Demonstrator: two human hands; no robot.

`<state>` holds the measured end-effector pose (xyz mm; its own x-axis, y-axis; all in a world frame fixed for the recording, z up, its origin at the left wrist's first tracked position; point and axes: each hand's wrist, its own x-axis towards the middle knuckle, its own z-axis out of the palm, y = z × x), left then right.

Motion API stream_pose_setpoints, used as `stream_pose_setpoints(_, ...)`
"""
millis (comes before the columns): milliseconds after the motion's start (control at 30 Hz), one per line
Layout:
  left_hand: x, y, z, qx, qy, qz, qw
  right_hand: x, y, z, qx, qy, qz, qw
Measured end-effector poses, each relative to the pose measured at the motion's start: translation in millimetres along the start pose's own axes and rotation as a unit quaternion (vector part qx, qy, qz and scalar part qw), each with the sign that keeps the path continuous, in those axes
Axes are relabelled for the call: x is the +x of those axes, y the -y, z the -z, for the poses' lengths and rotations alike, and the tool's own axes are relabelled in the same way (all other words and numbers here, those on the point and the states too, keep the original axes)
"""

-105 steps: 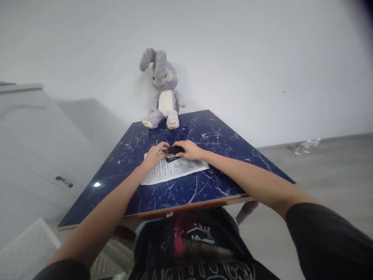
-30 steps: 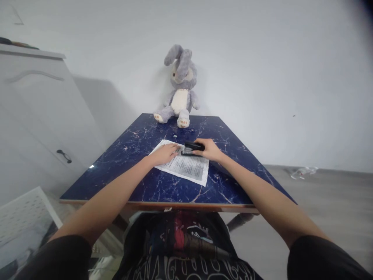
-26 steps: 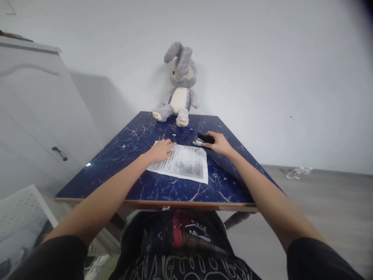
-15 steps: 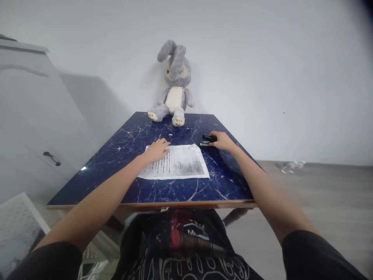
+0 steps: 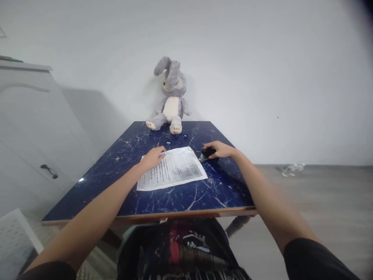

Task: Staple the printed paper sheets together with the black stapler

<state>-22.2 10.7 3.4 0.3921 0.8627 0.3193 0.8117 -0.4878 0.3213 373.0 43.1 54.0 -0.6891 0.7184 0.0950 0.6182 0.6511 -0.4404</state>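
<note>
Left hand (image 5: pixel 153 158): palm down on the upper left part of the printed sheet, fingers loosely extended, gripping nothing; it appears to steady the paper.
Right hand (image 5: pixel 223 149): partly closed, thumb and fingers around the black stapler; whether the stapler bears on the tabletop cannot be told.
Stapler (image 5: pixel 208 152): just beyond the sheet's upper right edge; contact with the paper cannot be told.
Printed sheet (image 5: pixel 177 169): lies slightly askew on the blue marbled table (image 5: pixel 175 202), text too small to read.
Handling in hand: judged as one hand keeping the paper down, the other controlling the stapler; sliding the stapler leftward calls for care at the near paper edge.
Plush rabbit (image 5: pixel 171 107): sits at the far edge, against the wall, apart from both hands.
Small pale piece (image 5: pixel 168 142): between rabbit and sheet, identity unclear.
Cabinet (image 5: pixel 26 120): left of the table.
Clear crumpled item (image 5: pixel 293 168): on the floor, right.
</note>
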Motion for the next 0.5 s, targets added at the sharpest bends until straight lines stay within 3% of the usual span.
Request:
stream_pose_setpoints(233, 3.4, 6.0, -3.2, -0.02, -0.009, -0.015, 1.0, -0.9, 7.4, 1.2, 0.029, 0.023, 0.016, 0.999)
stream_pose_setpoints(500, 3.8, 4.0, -0.6, -0.021, -0.011, -0.014, 1.0, -4.0, 10.4, 6.3, 0.058, -0.006, 0.019, 0.998)
